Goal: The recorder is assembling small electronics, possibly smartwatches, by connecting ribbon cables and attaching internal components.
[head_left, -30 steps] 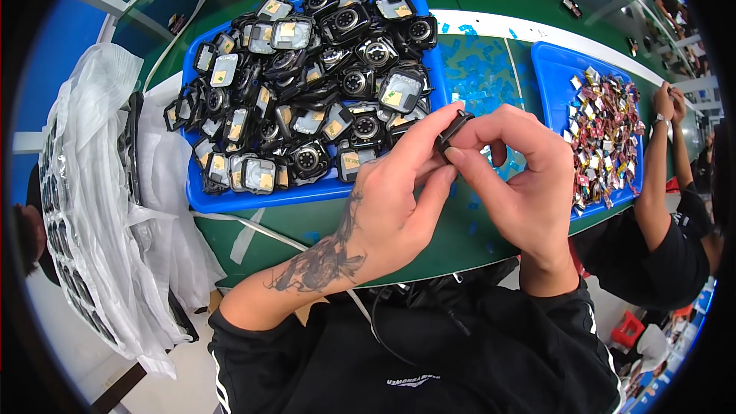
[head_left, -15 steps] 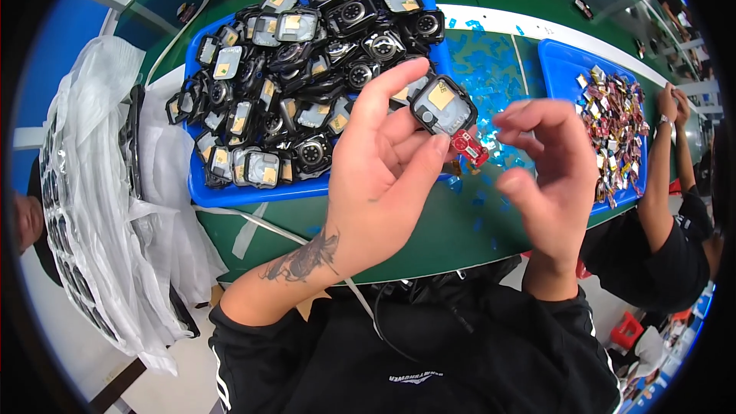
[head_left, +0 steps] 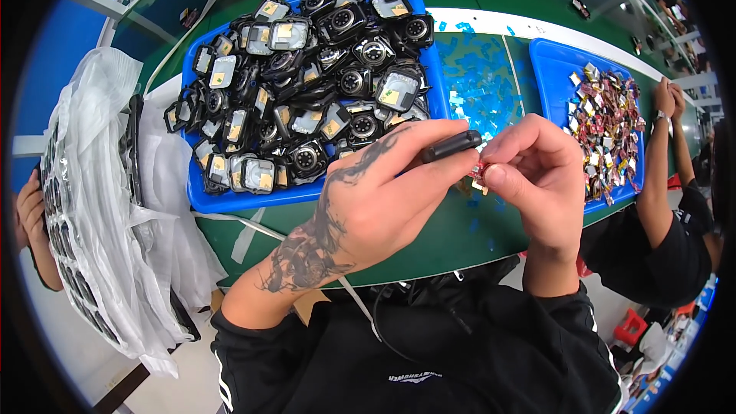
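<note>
Turned edge-on, a black smartwatch case (head_left: 452,146) is gripped between the fingers of my left hand (head_left: 376,199), whose back faces up. At its right end, a small red electronic part (head_left: 477,171) sticks out by the case. My right hand (head_left: 540,184) pinches that red part between thumb and forefinger, hiding most of it. Whether the part is still joined to the case cannot be seen. Behind my left hand, similar watch cases (head_left: 341,23) lie heaped in a large blue tray (head_left: 264,201).
Blue film scraps (head_left: 483,69) cover the green table beyond my hands. To the right, another blue tray (head_left: 553,80) holds many small red and silver parts (head_left: 606,134). White sheeting (head_left: 107,207) drapes a stack at left. Other people's hands (head_left: 665,100) show at both sides.
My left hand has rolled palm-down, turning the case from face-up to edge-on. My right hand, apart before, has closed on the red part. A person's hand has appeared at far left.
</note>
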`<action>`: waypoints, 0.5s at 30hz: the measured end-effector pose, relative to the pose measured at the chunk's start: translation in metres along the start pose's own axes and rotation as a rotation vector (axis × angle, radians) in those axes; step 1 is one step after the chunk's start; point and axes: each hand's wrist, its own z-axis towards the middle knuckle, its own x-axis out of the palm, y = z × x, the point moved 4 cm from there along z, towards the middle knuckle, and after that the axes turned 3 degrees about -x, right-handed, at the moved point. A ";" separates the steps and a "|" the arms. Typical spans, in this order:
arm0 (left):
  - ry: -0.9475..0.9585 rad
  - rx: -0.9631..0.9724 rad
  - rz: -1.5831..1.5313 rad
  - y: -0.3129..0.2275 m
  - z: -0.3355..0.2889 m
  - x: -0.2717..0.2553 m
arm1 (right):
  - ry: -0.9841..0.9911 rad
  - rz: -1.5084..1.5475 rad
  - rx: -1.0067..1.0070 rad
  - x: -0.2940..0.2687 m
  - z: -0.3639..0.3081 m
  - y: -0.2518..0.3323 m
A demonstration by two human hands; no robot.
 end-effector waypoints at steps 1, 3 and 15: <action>0.009 -0.040 -0.036 0.001 0.001 0.001 | 0.024 0.024 -0.008 -0.001 0.002 -0.001; 0.024 -0.143 -0.084 0.001 0.003 0.000 | 0.042 0.046 -0.016 -0.003 0.004 0.000; 0.101 -0.661 -0.763 0.008 -0.008 0.016 | -0.040 -0.382 -0.238 0.010 -0.003 -0.001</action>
